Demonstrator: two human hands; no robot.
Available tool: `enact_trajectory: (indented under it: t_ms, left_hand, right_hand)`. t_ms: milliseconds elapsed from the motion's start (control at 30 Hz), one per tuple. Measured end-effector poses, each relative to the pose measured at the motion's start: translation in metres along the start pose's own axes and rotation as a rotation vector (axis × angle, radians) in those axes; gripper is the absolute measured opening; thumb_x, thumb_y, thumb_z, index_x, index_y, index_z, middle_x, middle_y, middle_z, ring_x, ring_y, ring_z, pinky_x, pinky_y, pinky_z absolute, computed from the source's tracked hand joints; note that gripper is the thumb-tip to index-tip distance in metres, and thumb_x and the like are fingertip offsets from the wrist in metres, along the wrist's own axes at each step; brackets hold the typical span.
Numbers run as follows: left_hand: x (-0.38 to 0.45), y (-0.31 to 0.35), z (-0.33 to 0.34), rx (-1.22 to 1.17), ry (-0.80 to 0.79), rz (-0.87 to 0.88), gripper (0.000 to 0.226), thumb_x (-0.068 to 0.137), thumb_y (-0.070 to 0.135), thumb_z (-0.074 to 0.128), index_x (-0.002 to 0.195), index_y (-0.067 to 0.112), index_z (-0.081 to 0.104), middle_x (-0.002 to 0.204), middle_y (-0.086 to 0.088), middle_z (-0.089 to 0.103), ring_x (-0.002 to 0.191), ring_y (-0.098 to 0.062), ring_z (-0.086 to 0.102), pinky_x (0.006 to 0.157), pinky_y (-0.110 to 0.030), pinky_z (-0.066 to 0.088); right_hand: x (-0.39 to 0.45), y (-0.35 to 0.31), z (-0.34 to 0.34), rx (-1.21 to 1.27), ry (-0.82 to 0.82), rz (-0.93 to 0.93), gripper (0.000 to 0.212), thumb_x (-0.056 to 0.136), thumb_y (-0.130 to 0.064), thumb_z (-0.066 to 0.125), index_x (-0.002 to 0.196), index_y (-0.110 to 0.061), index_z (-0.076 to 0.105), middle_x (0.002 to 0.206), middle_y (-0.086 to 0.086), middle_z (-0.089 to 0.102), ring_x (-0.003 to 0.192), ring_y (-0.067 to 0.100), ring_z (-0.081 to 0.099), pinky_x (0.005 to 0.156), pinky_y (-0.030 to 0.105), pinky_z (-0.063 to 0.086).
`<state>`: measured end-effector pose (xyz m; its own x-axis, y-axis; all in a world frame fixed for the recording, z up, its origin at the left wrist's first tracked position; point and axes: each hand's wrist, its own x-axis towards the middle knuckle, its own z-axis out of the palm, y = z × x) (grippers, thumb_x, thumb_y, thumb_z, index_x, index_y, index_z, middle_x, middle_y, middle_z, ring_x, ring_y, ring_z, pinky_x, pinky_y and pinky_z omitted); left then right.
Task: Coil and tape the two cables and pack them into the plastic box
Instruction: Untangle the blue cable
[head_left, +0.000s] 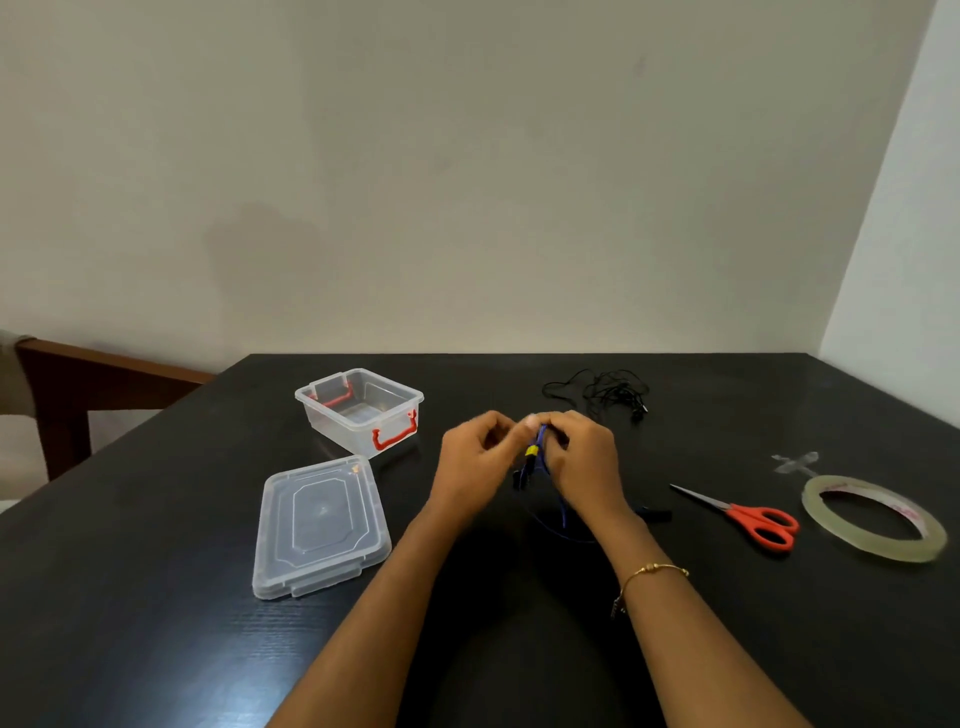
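**Gripping a blue cable over the dark table**

Holding the blue cable (544, 457) between them, the left hand (475, 462) and the right hand (584, 460) meet above the middle of the table (156, 519). Both hands have their fingers curled closed on the cable, which carries a yellow piece near the fingertips and trails down to the table under the right wrist. A gold bracelet (652, 571) circles the right forearm.

The black cable (597, 392) lies loose and tangled farther back, well apart from the hands. The plastic box (361, 410), clear with red latches, stands open to the left; its lid (319, 525) lies flat just in front of it. To the right lie red-handled scissors (748, 517) and, beside them, a roll of clear tape (872, 517).
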<state>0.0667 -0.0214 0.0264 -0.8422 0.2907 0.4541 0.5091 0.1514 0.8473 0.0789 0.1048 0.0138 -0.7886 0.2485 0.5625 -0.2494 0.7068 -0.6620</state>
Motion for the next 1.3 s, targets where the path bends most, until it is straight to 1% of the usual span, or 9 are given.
enact_trajectory:
  t_ms: [167,367,533,700,800,900,1000,1200,1300]
  left_hand:
    - [-0.002,-0.002,0.006,0.074,-0.086,-0.005,0.007,0.089,0.016,0.057,0.083,0.019,0.059,0.076,-0.002,0.065,0.071,-0.019,0.065,0.067,-0.024,0.055]
    - [0.002,0.001,-0.003,-0.169,0.026,-0.182,0.016,0.095,0.014,0.044,0.084,0.015,0.056,0.076,-0.004,0.061,0.072,-0.013,0.060,0.064,-0.018,0.053]
    - [0.008,-0.011,-0.001,0.269,0.150,-0.167,0.010,0.092,0.016,0.050,0.086,0.015,0.058,0.087,0.002,0.054,0.073,-0.007,0.052,0.066,-0.016,0.043]
    - [0.006,-0.022,-0.012,0.327,0.442,-0.268,0.011,0.089,0.014,0.054,0.087,0.010,0.064,0.089,-0.009,0.064,0.074,-0.011,0.056,0.071,-0.023,0.044]
    - [0.003,-0.022,-0.012,0.509,0.202,-0.329,0.013,0.089,0.020,0.055,0.084,0.014,0.065,0.087,-0.006,0.065,0.076,-0.012,0.059,0.072,-0.026,0.046]
    - [0.001,-0.021,-0.006,0.767,0.024,-0.260,0.019,0.089,0.027,0.056,0.094,0.013,0.068,0.098,-0.004,0.062,0.085,-0.014,0.059,0.074,-0.024,0.046]
    - [0.001,-0.018,-0.003,0.821,-0.095,-0.257,0.021,0.088,0.028,0.057,0.097,0.012,0.068,0.101,-0.005,0.063,0.086,-0.014,0.059,0.076,-0.025,0.048]
    - [0.002,-0.021,-0.009,0.930,-0.037,-0.211,0.023,0.086,0.029,0.060,0.103,0.013,0.064,0.105,-0.004,0.060,0.094,-0.016,0.057,0.083,-0.027,0.050]
    - [0.002,-0.016,-0.005,0.615,0.088,-0.134,0.022,0.086,0.016,0.059,0.107,0.013,0.057,0.095,-0.002,0.058,0.083,-0.009,0.055,0.077,-0.023,0.046]
  right_hand:
    - [-0.002,-0.002,-0.003,-0.057,0.111,-0.008,0.023,0.086,-0.009,0.060,0.106,-0.014,0.071,0.095,0.011,0.071,0.090,0.026,0.062,0.084,0.050,0.047]
    - [0.001,0.003,-0.009,0.046,0.073,0.008,0.016,0.084,-0.018,0.066,0.097,-0.015,0.074,0.091,0.002,0.074,0.089,0.020,0.066,0.087,0.040,0.049]
    - [-0.004,0.000,-0.012,-0.283,0.137,-0.104,0.018,0.090,-0.027,0.058,0.102,-0.024,0.071,0.088,-0.005,0.072,0.086,0.015,0.058,0.080,0.030,0.022]
    - [-0.002,-0.001,-0.013,-0.289,0.249,-0.001,0.019,0.094,-0.023,0.049,0.093,-0.014,0.066,0.068,0.002,0.066,0.064,0.018,0.057,0.078,0.030,0.029]
    - [0.002,0.001,-0.012,-0.019,0.274,0.057,0.020,0.094,-0.021,0.050,0.081,-0.011,0.062,0.068,0.002,0.069,0.056,0.010,0.056,0.075,0.037,0.049]
    - [0.004,-0.004,-0.014,0.147,0.298,0.066,0.022,0.094,-0.018,0.051,0.080,-0.005,0.062,0.063,-0.001,0.065,0.044,0.001,0.050,0.051,0.010,0.039]
    - [0.007,-0.011,-0.019,0.355,0.361,0.111,0.018,0.094,-0.020,0.051,0.086,-0.009,0.063,0.060,-0.006,0.062,0.054,-0.001,0.055,0.056,0.008,0.043]
    - [0.011,-0.021,-0.037,0.596,0.472,0.132,0.016,0.093,-0.021,0.051,0.093,-0.011,0.063,0.063,-0.003,0.062,0.058,-0.004,0.060,0.066,0.011,0.050]
    - [0.009,-0.020,-0.034,0.478,0.428,0.063,0.014,0.092,-0.023,0.054,0.091,-0.016,0.066,0.059,-0.006,0.059,0.054,-0.001,0.056,0.061,0.016,0.049]
